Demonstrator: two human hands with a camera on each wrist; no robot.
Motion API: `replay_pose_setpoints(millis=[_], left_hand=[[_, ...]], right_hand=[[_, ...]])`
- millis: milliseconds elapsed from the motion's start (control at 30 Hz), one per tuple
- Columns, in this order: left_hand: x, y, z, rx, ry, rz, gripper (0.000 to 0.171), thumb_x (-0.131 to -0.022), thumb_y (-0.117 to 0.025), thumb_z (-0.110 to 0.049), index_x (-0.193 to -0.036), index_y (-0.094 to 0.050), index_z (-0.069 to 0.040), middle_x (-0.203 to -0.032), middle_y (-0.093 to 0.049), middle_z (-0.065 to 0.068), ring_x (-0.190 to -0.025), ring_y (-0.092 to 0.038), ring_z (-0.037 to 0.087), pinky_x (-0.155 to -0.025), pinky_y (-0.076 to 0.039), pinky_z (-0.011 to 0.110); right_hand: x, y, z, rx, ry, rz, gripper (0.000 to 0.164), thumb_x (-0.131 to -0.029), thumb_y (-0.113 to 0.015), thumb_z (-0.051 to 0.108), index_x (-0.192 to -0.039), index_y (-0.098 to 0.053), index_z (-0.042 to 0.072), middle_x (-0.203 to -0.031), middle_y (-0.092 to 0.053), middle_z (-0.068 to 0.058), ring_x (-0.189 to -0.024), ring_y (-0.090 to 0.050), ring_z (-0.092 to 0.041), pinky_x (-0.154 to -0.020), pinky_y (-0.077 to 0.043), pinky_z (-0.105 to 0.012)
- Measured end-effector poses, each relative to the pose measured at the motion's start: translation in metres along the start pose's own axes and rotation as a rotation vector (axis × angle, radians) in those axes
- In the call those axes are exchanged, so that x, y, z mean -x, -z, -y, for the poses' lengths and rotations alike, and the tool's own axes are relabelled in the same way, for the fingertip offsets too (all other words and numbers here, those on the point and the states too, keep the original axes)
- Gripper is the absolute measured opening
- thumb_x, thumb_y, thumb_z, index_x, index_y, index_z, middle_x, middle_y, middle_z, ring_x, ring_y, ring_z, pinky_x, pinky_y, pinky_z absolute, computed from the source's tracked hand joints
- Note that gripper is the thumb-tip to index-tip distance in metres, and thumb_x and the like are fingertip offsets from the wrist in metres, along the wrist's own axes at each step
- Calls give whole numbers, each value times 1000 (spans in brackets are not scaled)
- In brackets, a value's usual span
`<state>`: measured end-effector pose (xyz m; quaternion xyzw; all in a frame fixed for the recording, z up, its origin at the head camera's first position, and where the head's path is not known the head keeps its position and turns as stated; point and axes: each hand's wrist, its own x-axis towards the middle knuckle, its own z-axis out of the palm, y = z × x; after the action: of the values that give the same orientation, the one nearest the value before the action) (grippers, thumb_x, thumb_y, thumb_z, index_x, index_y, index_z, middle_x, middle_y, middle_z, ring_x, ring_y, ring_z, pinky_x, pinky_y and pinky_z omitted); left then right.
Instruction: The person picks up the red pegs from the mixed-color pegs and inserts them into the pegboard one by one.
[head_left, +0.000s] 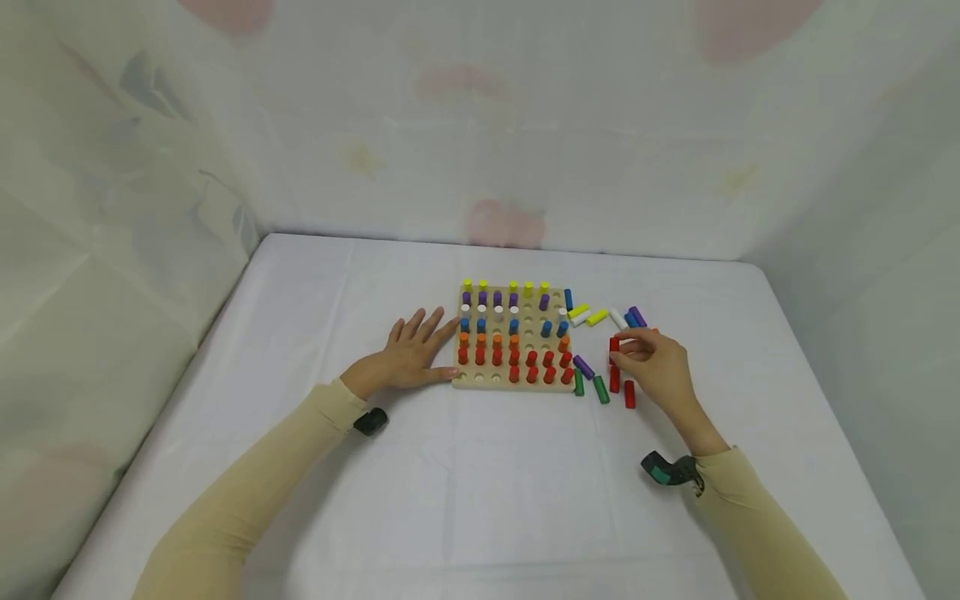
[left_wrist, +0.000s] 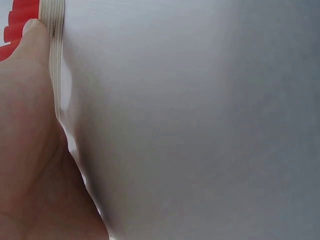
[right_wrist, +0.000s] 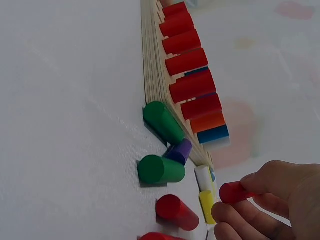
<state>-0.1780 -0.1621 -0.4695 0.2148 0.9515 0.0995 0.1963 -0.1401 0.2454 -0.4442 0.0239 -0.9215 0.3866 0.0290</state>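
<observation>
A wooden pegboard (head_left: 480, 383) stands at the middle of the table, with rows of yellow, purple, white, blue, orange and red pegs upright in its holes. Along its left edge lies my left hand (head_left: 408, 354), fingers spread; the thumb touches the front left corner, and in the left wrist view the thumb (left_wrist: 35, 45) rests against the board's side. To the right of the board, my right hand (head_left: 656, 367) pinches a red peg (right_wrist: 234, 192) between thumb and fingers. Two more red pegs, one of them a red peg (head_left: 630, 394), lie below that hand.
Green pegs (head_left: 602, 389) and a purple peg (head_left: 583, 367) lie by the board's right edge. Farther back are loose yellow pegs (head_left: 597, 317), white, blue and purple ones. White cloth covers the table (head_left: 450, 483); pale curtains (head_left: 480, 125) surround it.
</observation>
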Motion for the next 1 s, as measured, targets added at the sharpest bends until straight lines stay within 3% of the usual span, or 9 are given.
replay_pose_setpoints(millis=[300, 1000], left_hand=[[-1, -1, 1, -3, -4, -10, 93, -93, -45, -71, -160, 4, -29, -168, 12, 12, -154, 12, 43, -120, 3, 67], [0, -1, 0, -10, 6, -2, 93, -93, -46, -69, -160, 5, -30, -168, 14, 10, -154, 14, 42, -121, 4, 66]], right_hand=[[0, -4, 16, -28, 22, 36, 31, -89, -73, 15, -118, -67, 7, -102, -73, -18, -86, -72, -28, -69, -58, -17], [-6, -21, 41, -102, 124, 60, 28, -86, -76, 11, -113, -69, 8, -97, -75, -15, -82, -72, -24, -69, -55, -13]])
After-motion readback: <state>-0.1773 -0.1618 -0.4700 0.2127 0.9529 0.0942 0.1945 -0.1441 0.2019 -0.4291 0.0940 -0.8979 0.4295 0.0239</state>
